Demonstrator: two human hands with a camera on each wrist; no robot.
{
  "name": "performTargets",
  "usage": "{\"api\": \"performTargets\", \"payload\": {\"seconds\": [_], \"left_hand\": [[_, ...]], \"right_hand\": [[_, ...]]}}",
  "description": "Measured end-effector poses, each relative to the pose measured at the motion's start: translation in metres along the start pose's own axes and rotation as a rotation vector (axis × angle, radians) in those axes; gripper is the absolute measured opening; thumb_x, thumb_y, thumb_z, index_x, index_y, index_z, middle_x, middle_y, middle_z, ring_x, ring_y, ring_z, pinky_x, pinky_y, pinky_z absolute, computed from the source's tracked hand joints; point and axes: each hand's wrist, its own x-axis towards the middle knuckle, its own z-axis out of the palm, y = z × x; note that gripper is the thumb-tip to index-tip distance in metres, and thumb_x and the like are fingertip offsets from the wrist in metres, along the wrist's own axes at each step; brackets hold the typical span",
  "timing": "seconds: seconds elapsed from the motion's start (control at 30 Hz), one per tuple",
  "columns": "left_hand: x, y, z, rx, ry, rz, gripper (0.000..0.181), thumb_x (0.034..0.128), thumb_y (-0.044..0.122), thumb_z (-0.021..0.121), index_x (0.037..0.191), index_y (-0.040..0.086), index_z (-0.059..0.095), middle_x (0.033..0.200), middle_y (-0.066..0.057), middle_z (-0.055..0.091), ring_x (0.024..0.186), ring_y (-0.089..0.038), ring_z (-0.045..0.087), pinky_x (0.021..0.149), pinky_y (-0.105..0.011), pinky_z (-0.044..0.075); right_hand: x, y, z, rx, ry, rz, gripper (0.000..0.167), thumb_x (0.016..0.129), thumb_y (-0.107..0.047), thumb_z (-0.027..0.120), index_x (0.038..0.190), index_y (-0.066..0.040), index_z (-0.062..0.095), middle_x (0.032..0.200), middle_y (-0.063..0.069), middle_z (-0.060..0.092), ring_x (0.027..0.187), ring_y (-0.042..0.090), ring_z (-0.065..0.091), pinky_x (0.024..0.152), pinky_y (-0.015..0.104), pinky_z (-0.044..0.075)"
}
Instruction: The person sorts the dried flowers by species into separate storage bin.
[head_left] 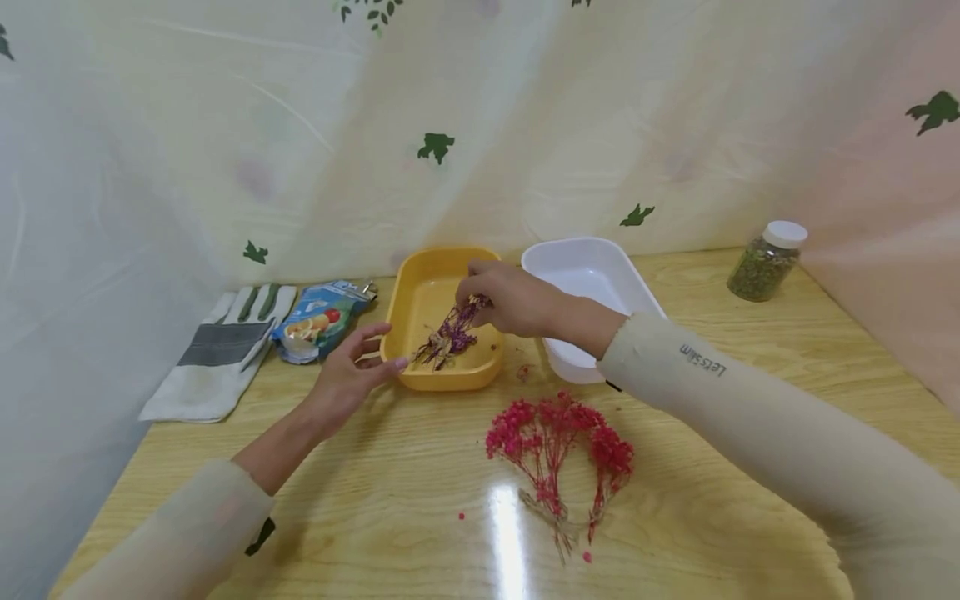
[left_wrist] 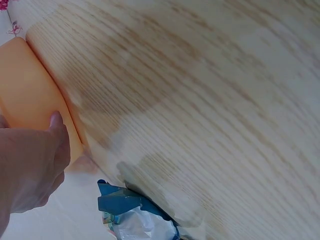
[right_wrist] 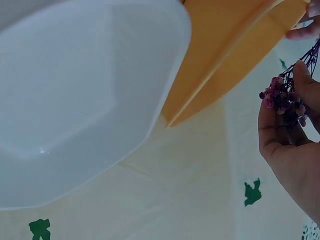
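Observation:
In the head view my right hand (head_left: 513, 298) pinches a small bunch of dried purple flowers (head_left: 450, 335) over the yellow tray (head_left: 450, 382), stems slanting down toward its front. Close up in the right wrist view, thumb and fingers hold the purple blossoms (right_wrist: 282, 100). My left hand (head_left: 352, 375) touches the tray's front left corner with fairly straight fingers and thumb. One digit lies against the orange-looking outer wall (left_wrist: 30, 95) in the left wrist view. Nearer me on the table lies a bunch of pink dried flowers (head_left: 551, 450) with string about its stems.
A white tray (head_left: 581, 258) stands right of the yellow one, partly behind the right forearm. At the left are a work glove (head_left: 225, 350) and a blue snack-like pouch (head_left: 318, 321). A white-capped jar (head_left: 765, 265) stands far right. A patterned curtain (head_left: 525, 167) closes the back.

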Motion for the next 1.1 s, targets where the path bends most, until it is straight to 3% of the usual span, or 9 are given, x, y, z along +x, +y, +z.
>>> {"api": "performTargets", "payload": {"seconds": [0.2,0.4,0.53,0.77,1.1], "left_hand": [[-0.001,-0.001,0.0,-0.001,-0.003,0.009,0.068,0.0884,0.024,0.071,0.145,0.011,0.037,0.139,-0.021,0.046,0.122,-0.036,0.051,0.094,-0.041,0.05],[-0.001,-0.002,0.001,-0.026,-0.006,0.011,0.067,0.0886,0.023,0.071,0.145,0.01,0.037,0.139,-0.022,0.046,0.121,-0.036,0.052,0.094,-0.043,0.05],[0.0,-0.001,0.001,-0.032,-0.009,0.014,0.067,0.0888,0.023,0.071,0.145,0.01,0.037,0.139,-0.021,0.046,0.12,-0.035,0.052,0.093,-0.042,0.05],[0.001,-0.001,0.001,-0.042,-0.012,0.014,0.068,0.0887,0.023,0.071,0.146,0.011,0.037,0.139,-0.021,0.046,0.12,-0.035,0.053,0.094,-0.043,0.05],[0.001,-0.002,0.001,-0.021,0.003,0.003,0.068,0.0877,0.025,0.072,0.145,0.012,0.038,0.139,-0.02,0.046,0.12,-0.034,0.053,0.094,-0.043,0.05]], "right_hand": [[0.012,0.009,0.011,-0.044,-0.031,0.042,0.02,0.085,-0.002,0.071,0.104,-0.006,0.07,0.092,0.008,0.05,0.082,0.02,0.05,0.072,0.03,0.047],[0.021,0.01,0.03,-0.184,-0.075,-0.038,0.021,0.084,0.003,0.068,0.104,-0.005,0.069,0.091,0.009,0.049,0.082,0.021,0.047,0.071,0.031,0.044],[0.024,0.01,0.035,-0.245,-0.08,-0.045,0.027,0.085,0.007,0.063,0.107,-0.006,0.07,0.093,0.01,0.051,0.083,0.023,0.048,0.07,0.031,0.045],[0.027,0.012,0.033,-0.212,-0.098,-0.014,0.04,0.085,0.008,0.061,0.122,-0.006,0.065,0.11,0.013,0.054,0.097,0.026,0.051,0.082,0.034,0.047],[0.02,0.016,0.02,-0.142,-0.076,0.05,0.037,0.089,-0.005,0.067,0.126,-0.006,0.062,0.127,0.015,0.05,0.113,0.028,0.051,0.092,0.037,0.048]]}}
